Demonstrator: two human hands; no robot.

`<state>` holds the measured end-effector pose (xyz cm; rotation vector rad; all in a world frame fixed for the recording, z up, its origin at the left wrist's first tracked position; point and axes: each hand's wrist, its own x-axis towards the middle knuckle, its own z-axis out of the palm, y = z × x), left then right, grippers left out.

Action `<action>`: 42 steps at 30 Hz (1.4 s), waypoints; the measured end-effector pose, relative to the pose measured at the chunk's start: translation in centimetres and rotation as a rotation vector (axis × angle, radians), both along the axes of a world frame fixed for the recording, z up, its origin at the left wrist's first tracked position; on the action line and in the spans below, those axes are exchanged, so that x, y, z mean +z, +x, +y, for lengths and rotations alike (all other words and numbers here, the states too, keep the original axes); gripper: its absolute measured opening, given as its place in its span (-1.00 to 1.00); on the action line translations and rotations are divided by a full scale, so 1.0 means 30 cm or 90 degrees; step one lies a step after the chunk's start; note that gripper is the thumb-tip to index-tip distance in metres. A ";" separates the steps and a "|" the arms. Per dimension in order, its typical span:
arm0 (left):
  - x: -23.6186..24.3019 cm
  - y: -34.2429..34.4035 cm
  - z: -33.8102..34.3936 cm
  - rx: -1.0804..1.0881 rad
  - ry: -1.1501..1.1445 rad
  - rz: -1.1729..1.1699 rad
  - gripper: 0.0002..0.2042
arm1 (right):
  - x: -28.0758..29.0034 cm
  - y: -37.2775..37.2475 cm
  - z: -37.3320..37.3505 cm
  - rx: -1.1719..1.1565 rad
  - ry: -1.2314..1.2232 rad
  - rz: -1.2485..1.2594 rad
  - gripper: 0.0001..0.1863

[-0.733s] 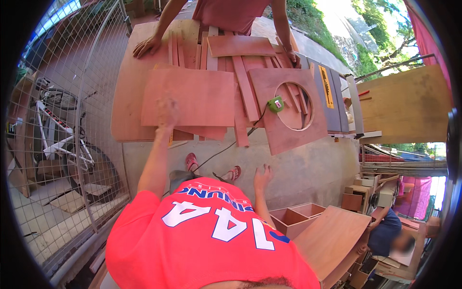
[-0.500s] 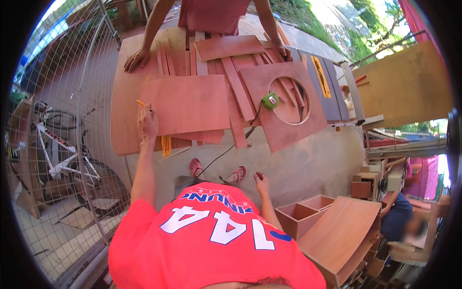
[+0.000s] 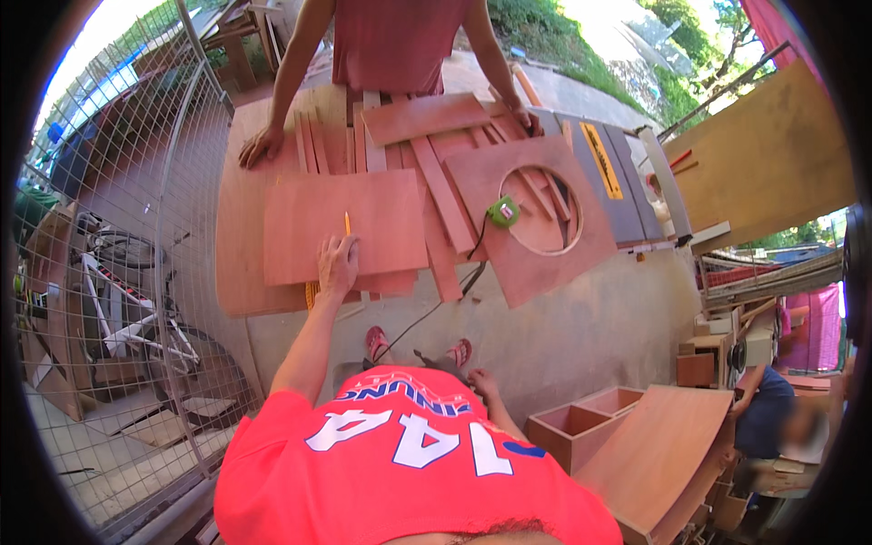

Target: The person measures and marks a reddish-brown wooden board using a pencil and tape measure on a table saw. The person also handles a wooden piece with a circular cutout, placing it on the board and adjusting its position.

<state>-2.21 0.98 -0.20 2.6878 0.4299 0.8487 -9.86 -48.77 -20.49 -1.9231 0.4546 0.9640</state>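
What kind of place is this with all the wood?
It looks like a woodworking shop, maybe partly open to the outdoors. You can see a wooden board with a big round hole, a green tape measure, and a pencil in the person's left hand.

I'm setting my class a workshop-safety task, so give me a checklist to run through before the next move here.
1. Pencil in the left hand: ok, held over the plain board.
2. Pencil touching that board: cannot tell.
3. Right hand empty: cannot tell, its palm is hidden.
4. Opposite person's hands off that board: ok, both rest apart.
5. Tape measure off that board: ok, it lies by the round hole in the next panel.
6. Space beside that board uncluttered: not ok, loose strips lie there.
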 end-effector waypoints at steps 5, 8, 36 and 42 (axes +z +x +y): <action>-0.037 0.005 -0.029 0.063 -0.112 0.056 -0.78 | 0.000 0.004 -0.050 -0.080 0.007 0.028 -0.70; -0.033 0.018 -0.044 0.081 -0.122 0.065 -0.77 | 0.042 0.025 -0.085 -0.067 0.026 0.076 -0.58; -0.110 -0.305 -0.294 0.362 -0.706 -0.297 -0.34 | 0.632 0.798 -0.206 0.210 0.313 -0.012 -0.38; 0.011 -0.419 -0.090 0.414 -0.738 -0.516 -0.28 | 0.324 0.631 -0.371 0.175 0.026 -0.004 -0.44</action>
